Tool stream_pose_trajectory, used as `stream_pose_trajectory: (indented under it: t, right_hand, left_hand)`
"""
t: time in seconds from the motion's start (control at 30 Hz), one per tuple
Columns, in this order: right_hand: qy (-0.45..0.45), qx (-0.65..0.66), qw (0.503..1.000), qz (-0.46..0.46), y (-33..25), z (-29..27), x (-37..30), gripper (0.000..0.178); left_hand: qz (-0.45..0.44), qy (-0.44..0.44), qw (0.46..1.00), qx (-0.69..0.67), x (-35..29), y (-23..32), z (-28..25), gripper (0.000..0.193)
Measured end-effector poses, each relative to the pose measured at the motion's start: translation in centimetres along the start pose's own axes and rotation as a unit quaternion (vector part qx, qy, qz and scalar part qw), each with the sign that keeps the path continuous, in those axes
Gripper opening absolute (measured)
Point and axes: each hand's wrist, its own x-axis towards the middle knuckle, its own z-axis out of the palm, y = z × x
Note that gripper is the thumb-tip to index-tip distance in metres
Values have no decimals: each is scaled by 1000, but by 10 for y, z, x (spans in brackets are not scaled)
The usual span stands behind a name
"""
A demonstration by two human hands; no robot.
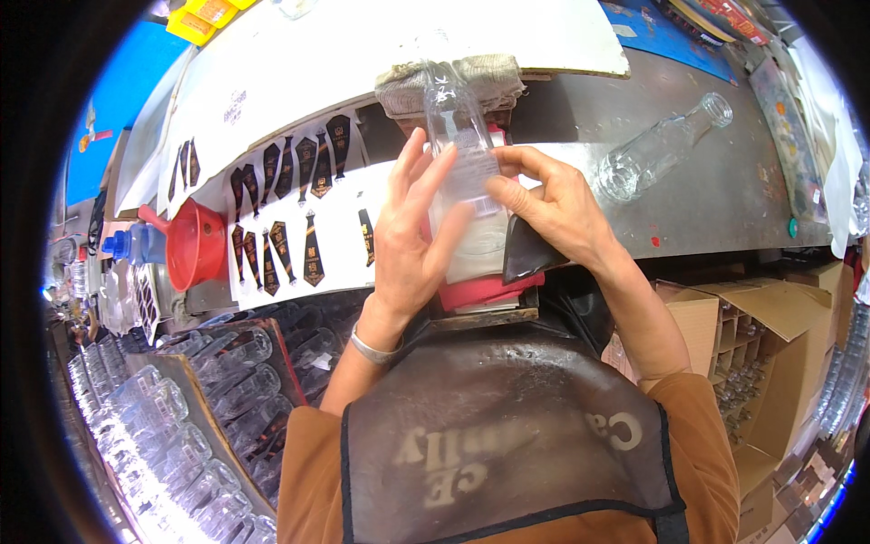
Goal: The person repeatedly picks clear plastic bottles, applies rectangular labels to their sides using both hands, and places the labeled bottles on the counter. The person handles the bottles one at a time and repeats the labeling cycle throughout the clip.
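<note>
A clear glass bottle lies before me, its neck pointing away over a folded grey cloth and its body over a stand padded with white and red cloth. Pale print shows on its upper side. My left hand is at its left side, fingers spread and the thumb smeared by motion. At its right side, my right hand has thumb and forefinger curled against the glass. Below that thumb juts a black flat piece, like a scraper, apparently held in the hand; its upper part is hidden.
Sheets with black tie-shaped decals lie left, by a red plastic scoop. Another glass bottle lies on the metal table at right. Crates of bottles stand low left; an open divided carton stands low right.
</note>
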Motion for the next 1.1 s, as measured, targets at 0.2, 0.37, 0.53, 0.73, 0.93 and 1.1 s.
stream_pose_trajectory:
  t: [0.2, 0.37, 0.53, 0.73, 0.93, 1.1]
  right_hand:
    - [7, -4, 1000, -22, -6, 3, -3, 48]
    - [7, -26, 999, -34, -9, 2, -7, 47]
    - [23, -64, 995, -66, -7, 3, -7, 47]
    - [3, -40, 998, -56, 8, -4, -2, 49]
    - [-16, -57, 998, -17, 1, -4, -6, 58]
    - [-17, -74, 997, -6, -5, -5, -5, 59]
  left_hand:
    - [-5, -2, 998, -58, -7, -8, -3, 68]
    - [13, -73, 997, 29, -23, -5, -11, 96]
    - [9, -78, 996, 39, -28, -11, -8, 105]
    - [10, -75, 997, -26, -24, -8, -12, 101]
    - [-2, 11, 997, -71, -3, -16, -11, 53]
    - [23, 11, 999, -42, 3, -7, -8, 47]
